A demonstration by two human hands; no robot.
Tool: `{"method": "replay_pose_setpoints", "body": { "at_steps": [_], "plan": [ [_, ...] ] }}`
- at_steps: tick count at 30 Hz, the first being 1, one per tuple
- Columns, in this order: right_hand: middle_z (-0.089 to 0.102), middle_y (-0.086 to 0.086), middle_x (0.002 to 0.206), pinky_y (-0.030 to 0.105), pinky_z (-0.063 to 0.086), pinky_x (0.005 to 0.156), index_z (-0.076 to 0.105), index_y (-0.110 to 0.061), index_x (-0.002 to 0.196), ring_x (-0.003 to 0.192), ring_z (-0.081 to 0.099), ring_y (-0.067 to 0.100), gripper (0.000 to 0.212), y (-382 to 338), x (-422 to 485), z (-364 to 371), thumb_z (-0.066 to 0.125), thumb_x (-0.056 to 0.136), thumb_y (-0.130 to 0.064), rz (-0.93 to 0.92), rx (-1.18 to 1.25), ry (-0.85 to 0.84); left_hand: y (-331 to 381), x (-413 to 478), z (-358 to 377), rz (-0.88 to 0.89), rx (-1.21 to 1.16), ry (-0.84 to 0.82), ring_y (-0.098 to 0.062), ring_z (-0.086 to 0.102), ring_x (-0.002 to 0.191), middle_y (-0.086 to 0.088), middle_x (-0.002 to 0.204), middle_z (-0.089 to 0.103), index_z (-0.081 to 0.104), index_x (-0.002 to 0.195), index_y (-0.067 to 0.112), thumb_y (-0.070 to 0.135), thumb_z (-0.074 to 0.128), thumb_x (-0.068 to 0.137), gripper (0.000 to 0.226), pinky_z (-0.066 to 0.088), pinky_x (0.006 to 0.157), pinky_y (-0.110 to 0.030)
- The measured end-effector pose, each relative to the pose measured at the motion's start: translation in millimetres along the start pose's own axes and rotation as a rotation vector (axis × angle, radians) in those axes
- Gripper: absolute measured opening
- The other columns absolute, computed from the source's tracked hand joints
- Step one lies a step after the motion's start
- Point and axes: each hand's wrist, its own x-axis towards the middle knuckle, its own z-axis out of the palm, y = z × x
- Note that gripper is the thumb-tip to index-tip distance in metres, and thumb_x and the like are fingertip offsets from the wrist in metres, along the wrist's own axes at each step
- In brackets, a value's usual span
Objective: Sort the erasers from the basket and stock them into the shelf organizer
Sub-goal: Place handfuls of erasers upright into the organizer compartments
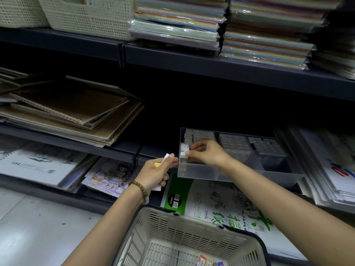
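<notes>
At nine o'clock, kraft spiral sketchbooks [67, 110] lie stacked on dark metal shelving [76, 144]. Just left of centre, the left hand [157, 173] grips a reserve of wrapped erasers [166, 157], likely kept ready to feed the other hand. At its three o'clock, the right hand [207, 153] pinches a white eraser [183, 153] against the row in the clear shelf organizer [201, 172], leftmost compartment, seemingly squaring it up. The organizer rests on a sketch-paper pack [211, 204]. At six o'clock, the basket [172, 227] holds the remaining erasers [206, 263].
</notes>
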Motion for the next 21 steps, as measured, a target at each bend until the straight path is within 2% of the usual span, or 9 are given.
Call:
{"method": "replay_pose_setpoints", "body": {
  "at_steps": [2,4,7,9,11,14,17,21],
  "plan": [
    [0.062,0.011,0.085,0.007,0.049,0.054,0.06,-0.005,0.093,0.059,0.064,0.004,0.019,-0.5,0.1,0.8,0.073,0.079,-0.008,0.072,0.118,-0.016,1.0,-0.3,0.4,-0.009,-0.014,-0.001,-0.002,0.037,0.041,0.006,0.109,0.068,0.064,0.11,0.013,0.035,0.051,0.095,0.03,0.034,0.038,-0.014],
    [0.064,0.01,0.081,0.009,0.051,0.054,0.063,0.0,0.094,0.055,0.065,0.002,0.019,-2.8,0.1,1.3,0.072,0.079,-0.005,0.117,0.168,-0.035,2.5,-0.2,-0.5,-0.053,-0.063,0.016,-0.003,0.037,0.041,0.002,0.108,0.07,0.058,0.106,0.009,0.03,0.052,0.095,0.024,0.033,0.038,-0.014],
    [0.067,0.007,0.082,0.011,0.054,0.061,0.067,0.001,0.096,0.067,0.065,0.009,0.022,-5.9,-2.2,-0.5,0.074,0.078,-0.008,0.143,0.128,-0.044,4.8,-1.8,-6.2,-0.087,-0.158,0.032,-0.004,0.04,0.041,-0.005,0.103,0.072,0.047,0.097,0.009,0.022,0.054,0.094,0.015,0.034,0.037,-0.014],
    [0.069,0.013,0.093,0.015,0.055,0.068,0.067,-0.003,0.097,0.079,0.066,0.016,0.021,-7.2,-6.5,-3.8,0.073,0.079,-0.012,0.111,0.079,-0.036,6.9,-4.6,-11.9,-0.035,-0.155,0.021,-0.003,0.047,0.045,-0.003,0.096,0.073,0.054,0.093,0.011,0.023,0.057,0.093,0.013,0.039,0.04,-0.015],
    [0.066,0.016,0.101,0.018,0.054,0.069,0.065,-0.01,0.097,0.09,0.065,0.02,0.016,-11.7,-13.5,-6.5,0.07,0.083,-0.016,0.0,0.057,0.007,10.6,-9.4,-15.5,0.023,-0.124,0.003,-0.002,0.057,0.052,0.004,0.085,0.073,0.062,0.095,0.016,0.029,0.06,0.089,0.015,0.044,0.045,-0.015],
    [0.066,0.002,0.09,0.014,0.051,0.059,0.066,-0.023,0.094,0.077,0.061,0.007,0.006,-24.8,-27.2,-4.8,0.063,0.088,-0.021,-0.176,0.109,-0.028,16.6,-17.6,-12.6,0.047,-0.13,-0.038,-0.004,0.064,0.058,0.007,0.079,0.073,0.067,0.098,0.025,0.044,0.065,0.076,0.029,0.045,0.046,-0.015],
    [0.066,-0.012,0.078,0.013,0.048,0.056,0.07,-0.025,0.093,0.064,0.058,-0.005,0.009,-33.9,-38.0,1.3,0.062,0.089,-0.025,-0.167,0.137,-0.136,18.8,-21.3,-5.4,0.069,-0.13,-0.065,-0.004,0.057,0.051,0.007,0.077,0.071,0.069,0.096,0.029,0.051,0.065,0.069,0.035,0.043,0.044,-0.015],
    [0.065,-0.006,0.077,0.013,0.048,0.054,0.072,-0.02,0.093,0.061,0.056,-0.006,0.009,-34.1,-42.2,2.5,0.066,0.086,-0.021,-0.108,0.211,-0.149,20.3,-22.5,-1.3,0.075,-0.157,-0.104,-0.002,0.044,0.043,0.007,0.072,0.068,0.067,0.095,0.026,0.049,0.062,0.072,0.033,0.036,0.039,-0.014]
  ]
}}
